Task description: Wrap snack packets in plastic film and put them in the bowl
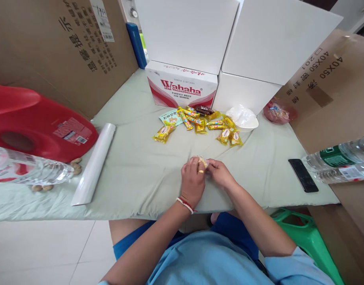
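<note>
Near the front of the cloth-covered table, my left hand (pixel 193 178) curls around a small snack in a clear and yellow wrapper (pixel 203 161). Fingers of my right hand (pixel 220 173) pinch the right side of that wrapper, and the two hands almost meet. Much of the snack is hidden by my fingers. Farther back lies a loose pile of yellow snack packets (pixel 196 118), with dark brown packets (pixel 204 110) behind. A single yellow packet (pixel 164 133) rests at the pile's left, by a pale green sachet (pixel 171 117).
A white bowl lined with a plastic bag (pixel 243 118) stands right of the pile. White boxes (pixel 182 87) block the back. At left are a white roll (pixel 94 164), a red jug (pixel 45 122) and a bottle (pixel 30 166); at right, a phone (pixel 303 175) and bottles (pixel 339 154).
</note>
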A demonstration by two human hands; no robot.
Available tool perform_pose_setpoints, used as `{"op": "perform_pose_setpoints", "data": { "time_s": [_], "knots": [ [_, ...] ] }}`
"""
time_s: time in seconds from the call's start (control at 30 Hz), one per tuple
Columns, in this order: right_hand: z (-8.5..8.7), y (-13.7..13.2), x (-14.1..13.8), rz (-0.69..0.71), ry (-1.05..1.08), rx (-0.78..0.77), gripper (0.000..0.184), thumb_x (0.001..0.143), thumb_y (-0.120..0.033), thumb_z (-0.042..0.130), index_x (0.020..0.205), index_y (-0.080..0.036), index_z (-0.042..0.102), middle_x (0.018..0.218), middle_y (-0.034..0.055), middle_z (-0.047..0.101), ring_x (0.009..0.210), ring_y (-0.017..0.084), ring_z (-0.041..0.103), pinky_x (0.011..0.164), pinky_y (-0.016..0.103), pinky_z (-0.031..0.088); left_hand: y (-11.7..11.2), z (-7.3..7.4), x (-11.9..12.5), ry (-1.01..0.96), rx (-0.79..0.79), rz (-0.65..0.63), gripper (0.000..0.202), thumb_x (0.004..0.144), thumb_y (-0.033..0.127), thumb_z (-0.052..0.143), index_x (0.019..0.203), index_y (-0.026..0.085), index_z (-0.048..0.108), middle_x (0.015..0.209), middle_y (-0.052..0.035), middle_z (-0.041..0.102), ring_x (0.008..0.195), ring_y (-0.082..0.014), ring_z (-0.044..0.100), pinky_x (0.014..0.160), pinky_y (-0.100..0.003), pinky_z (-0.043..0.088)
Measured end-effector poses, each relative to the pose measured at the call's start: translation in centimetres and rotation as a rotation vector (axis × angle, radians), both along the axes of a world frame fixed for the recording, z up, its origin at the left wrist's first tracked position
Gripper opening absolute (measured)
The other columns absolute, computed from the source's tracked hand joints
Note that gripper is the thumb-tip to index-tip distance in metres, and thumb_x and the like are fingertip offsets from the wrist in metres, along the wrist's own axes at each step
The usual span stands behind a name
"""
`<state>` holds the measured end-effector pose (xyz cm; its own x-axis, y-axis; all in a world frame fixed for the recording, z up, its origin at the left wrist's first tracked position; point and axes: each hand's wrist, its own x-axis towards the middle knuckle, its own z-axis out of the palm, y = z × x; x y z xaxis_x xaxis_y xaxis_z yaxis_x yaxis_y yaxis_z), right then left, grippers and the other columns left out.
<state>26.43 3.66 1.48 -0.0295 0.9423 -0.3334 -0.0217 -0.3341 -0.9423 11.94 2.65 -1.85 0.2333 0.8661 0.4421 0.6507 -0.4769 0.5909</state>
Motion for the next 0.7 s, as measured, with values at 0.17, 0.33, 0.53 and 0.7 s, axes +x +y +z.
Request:
{"op": "perform_pose_setpoints", "data": {
  "time_s": [0.17, 0.33, 0.53, 0.7],
  "knots": [
    [-0.8, -1.8, -1.0, -0.248, 0.509, -0.115, 0.04, 0.071, -0.058, 0.084, 0.085, -0.024, 0.07, 0.086, 0.0057, 0.076, 0.09, 0.025, 0.072, 0.075, 0.036, 0.06, -1.8, -0.6, 0.6, 0.021, 0.066, -0.282, 0.066, 0.083, 0.006, 0.051, 0.148, 0.011, 0.046, 0.162, -0.026, 0.047, 0.163, -0.0382, 0.027, 0.13, -0.072, 0.017],
    [-1.1, -2.4, -1.5, -0.266, 0.594, -0.053, 0.041, 0.075, -0.054, 0.091, 0.098, -0.024, 0.076, 0.104, 0.0031, 0.079, 0.101, 0.02, 0.073, 0.095, 0.033, 0.06, -2.0, 0.6, -0.5, -0.351, -0.184, -0.428, 0.073, 0.074, 0.015, 0.05, 0.146, 0.021, 0.04, 0.167, -0.0181, 0.042, 0.163, -0.0305, 0.028, 0.133, -0.065, 0.023],
    [-1.1, -2.5, -2.1, -0.243, 0.609, -0.008, 0.049, 0.072, -0.046, 0.095, 0.112, -0.024, 0.077, 0.118, 0.0037, 0.079, 0.104, 0.018, 0.072, 0.097, 0.03, 0.059, -0.7, 2.7, -2.3, -0.856, -0.456, -0.22, 0.038, 0.086, 0.036, 0.055, 0.121, 0.026, 0.044, 0.169, -0.0149, 0.035, 0.158, -0.0286, 0.038, 0.121, -0.048, 0.048],
    [-1.0, -2.8, -2.4, -0.212, 0.558, -0.004, 0.053, 0.073, -0.046, 0.094, 0.119, -0.028, 0.075, 0.121, 0.0037, 0.078, 0.111, 0.021, 0.072, 0.101, 0.035, 0.058, 0.1, 3.0, -3.6, -0.912, -0.778, 0.087, 0.053, 0.09, 0.057, 0.066, 0.126, 0.022, 0.05, 0.148, -0.0176, 0.057, 0.139, -0.0296, 0.058, 0.105, -0.045, 0.058]
  ]
}}
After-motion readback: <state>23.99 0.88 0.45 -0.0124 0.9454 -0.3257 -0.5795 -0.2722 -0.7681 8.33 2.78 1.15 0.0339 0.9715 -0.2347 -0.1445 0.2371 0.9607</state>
